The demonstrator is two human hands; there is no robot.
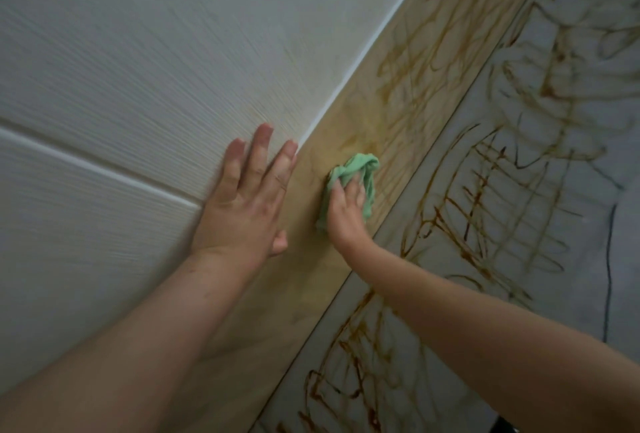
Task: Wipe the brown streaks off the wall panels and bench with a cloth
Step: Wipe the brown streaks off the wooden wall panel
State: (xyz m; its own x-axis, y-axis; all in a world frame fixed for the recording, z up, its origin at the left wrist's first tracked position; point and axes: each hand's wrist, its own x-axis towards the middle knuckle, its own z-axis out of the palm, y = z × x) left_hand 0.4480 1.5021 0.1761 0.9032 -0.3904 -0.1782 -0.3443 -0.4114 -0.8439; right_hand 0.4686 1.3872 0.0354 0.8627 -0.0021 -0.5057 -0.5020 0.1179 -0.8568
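Observation:
A crumpled green cloth point(367, 186) lies against the tan wood-look panel point(408, 62) that runs diagonally through the view. My right hand point(346, 214) grips the cloth and presses it onto that panel. My left hand point(246, 197) rests flat, fingers straight and spread, on the white textured wall panel point(138, 51) just left of the cloth. Brown streaks point(450, 224) cover the grey marbled surface on the right in loops and grid lines. Fainter brown scribbles point(426, 41) mark the tan panel above the cloth. The tan panel below the cloth looks smeared but lighter.
A white seam point(104, 169) splits the white wall panels at the left. A thin white strip point(349, 76) borders the white and tan panels. A dark thin line point(607, 276) runs down the grey surface at the right edge.

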